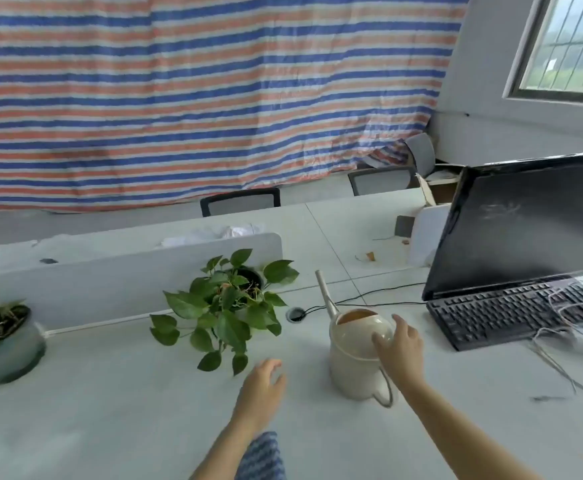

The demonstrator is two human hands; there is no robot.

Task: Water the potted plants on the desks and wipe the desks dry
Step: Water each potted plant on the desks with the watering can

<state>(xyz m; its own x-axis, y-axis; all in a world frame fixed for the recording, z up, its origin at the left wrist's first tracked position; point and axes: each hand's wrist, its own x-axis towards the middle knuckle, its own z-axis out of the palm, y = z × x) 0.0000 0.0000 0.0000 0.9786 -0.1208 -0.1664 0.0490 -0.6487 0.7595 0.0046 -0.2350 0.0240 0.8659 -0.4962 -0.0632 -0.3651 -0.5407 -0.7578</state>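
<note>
Most of the background is a striped tarp [179, 98]. Below it the pale counter [110, 410] fills the foreground. At its right stand a dark monitor [525, 220] and, in front of that, a black keyboard [512, 313]. A leafy plant [227, 303] in a dark pot stands mid-counter. A second pot [2, 344], blurred, sits at the left edge. The cream can [356, 355] stands upright just right of the plant, with its spout [326, 292] pointing away. Of the hands, the right hand [401, 348] rests on the can's upper side with fingers spread, not on the handle [385, 393]. The left hand [262, 386] hovers near the plant's front leaves, fingers relaxed and holding nothing. A blue checked cloth [262, 459] shows beside the left forearm; whether it hangs from the arm or lies on the counter I cannot tell.
</note>
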